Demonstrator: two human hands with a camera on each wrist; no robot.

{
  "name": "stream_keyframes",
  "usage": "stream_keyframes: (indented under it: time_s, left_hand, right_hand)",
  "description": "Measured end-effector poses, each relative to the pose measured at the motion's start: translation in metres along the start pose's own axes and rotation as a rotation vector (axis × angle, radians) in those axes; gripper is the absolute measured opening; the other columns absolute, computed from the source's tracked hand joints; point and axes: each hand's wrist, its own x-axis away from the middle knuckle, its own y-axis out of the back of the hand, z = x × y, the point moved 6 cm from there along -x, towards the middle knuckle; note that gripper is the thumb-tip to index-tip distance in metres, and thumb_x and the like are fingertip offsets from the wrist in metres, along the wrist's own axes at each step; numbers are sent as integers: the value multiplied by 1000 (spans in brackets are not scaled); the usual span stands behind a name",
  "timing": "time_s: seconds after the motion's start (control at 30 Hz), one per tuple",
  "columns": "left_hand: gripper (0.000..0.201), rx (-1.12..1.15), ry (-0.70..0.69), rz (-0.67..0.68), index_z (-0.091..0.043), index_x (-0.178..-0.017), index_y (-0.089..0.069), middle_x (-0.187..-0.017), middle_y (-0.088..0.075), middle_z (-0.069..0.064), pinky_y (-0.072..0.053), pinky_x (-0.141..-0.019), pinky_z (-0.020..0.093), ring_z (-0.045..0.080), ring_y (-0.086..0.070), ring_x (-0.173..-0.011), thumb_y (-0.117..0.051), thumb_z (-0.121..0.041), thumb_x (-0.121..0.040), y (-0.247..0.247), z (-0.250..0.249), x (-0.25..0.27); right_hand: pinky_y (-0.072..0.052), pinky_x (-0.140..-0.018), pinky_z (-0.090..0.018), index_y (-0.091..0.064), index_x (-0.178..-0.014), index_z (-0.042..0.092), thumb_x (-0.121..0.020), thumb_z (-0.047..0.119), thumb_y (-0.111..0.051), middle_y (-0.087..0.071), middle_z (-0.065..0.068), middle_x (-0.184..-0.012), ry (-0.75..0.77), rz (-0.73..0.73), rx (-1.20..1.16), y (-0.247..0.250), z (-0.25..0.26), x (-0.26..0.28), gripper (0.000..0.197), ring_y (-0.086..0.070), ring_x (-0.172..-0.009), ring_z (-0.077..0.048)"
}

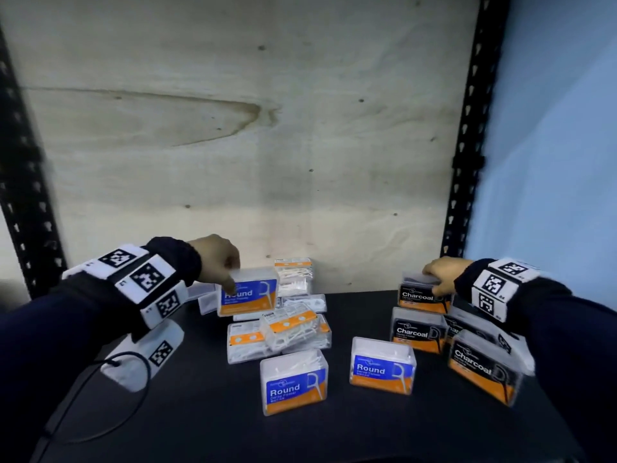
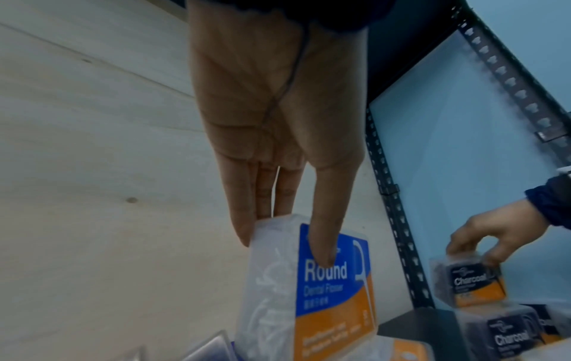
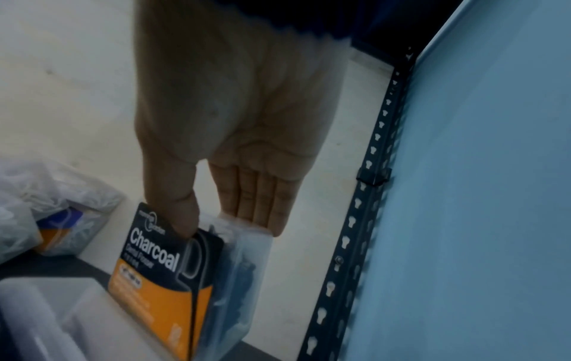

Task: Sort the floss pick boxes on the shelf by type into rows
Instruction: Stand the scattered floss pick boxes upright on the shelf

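My left hand [image 1: 230, 275] pinches a clear Round box [image 1: 248, 294] with a blue and orange label, held over the jumbled pile [image 1: 287, 325] of clear boxes at the shelf's middle back. In the left wrist view the thumb [image 2: 322, 254] presses the Round box's [image 2: 333, 298] label, with the fingers behind it. My right hand [image 1: 434, 282] grips a black-labelled Charcoal box [image 1: 422, 294] at the back right. The right wrist view shows the thumb [image 3: 185, 224] on that Charcoal box's [image 3: 160, 276] label. Two Round boxes [image 1: 293, 382] [image 1: 382, 365] stand upright in front.
More Charcoal boxes [image 1: 417, 330] [image 1: 484, 365] stand in a line toward the front right. A plywood back wall [image 1: 267, 145], black perforated uprights [image 1: 467, 128] and a blue side wall [image 1: 551, 162] enclose the dark shelf [image 1: 300, 436]. A black cable [image 1: 100, 396] loops at the front left.
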Motion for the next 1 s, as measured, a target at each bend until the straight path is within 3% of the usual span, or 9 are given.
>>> stream_keyframes:
  time_s: [0.1,0.23,0.43,0.53,0.83,0.9,1.0]
  left_hand:
    - [43,7,-29,-3,-10,-115,-61,-95,-54,-2,-35,-56,14,14,-49,-87,-71,-30,-78,1,-16,0]
    - [44,0,-60,7,-9,-116,-60,-95,-53,-3,-36,-58,15,14,-49,-88,-70,-30,-79,0,-25,3]
    - [44,-9,-53,17,-9,-117,-60,-97,-54,-2,-41,-76,25,14,-49,-89,-70,-29,-79,-5,-24,12]
    - [45,-3,-47,29,-8,-117,-60,-104,-61,4,-41,-76,24,14,-50,-90,-70,-29,-79,-10,-21,16]
    - [49,25,-115,70,-8,-119,-59,-107,-62,4,-41,-64,20,13,-50,-88,-71,-32,-78,-26,-32,28]
    - [50,30,-147,53,-9,-121,-58,-105,-61,2,-44,-76,23,14,-51,-90,-71,-33,-78,-27,-39,32]
    - [54,26,-209,30,-11,-126,-55,-123,-61,6,-46,-88,26,20,-57,-106,-70,-34,-80,-26,-55,38]
  right_hand:
    - [-41,-106,-34,-43,-136,5,-92,19,-48,-50,-14,-138,1,5,27,-8,4,-7,46,-49,-126,-27]
    - [-37,-109,-31,-36,-142,7,-95,15,-44,-42,-13,-146,17,0,35,-8,13,-10,48,-41,-134,-26]
    - [-33,-108,-27,-33,-144,10,-97,14,-43,-40,-9,-149,74,27,22,-15,24,-13,48,-38,-136,-23]
    - [-35,-105,-27,-40,-140,11,-95,10,-44,-47,-9,-144,93,63,36,-22,30,-14,46,-44,-132,-22]
    - [-41,-101,-27,-48,-136,13,-89,9,-53,-51,-9,-140,71,157,61,-37,31,-25,47,-49,-128,-24]
    - [-42,-99,-27,-49,-135,10,-89,12,-54,-53,-10,-138,90,165,46,-35,34,-24,46,-51,-125,-24]
    - [-42,-98,-27,-47,-136,7,-90,19,-56,-54,-9,-137,143,149,12,-27,46,-15,48,-52,-125,-24]
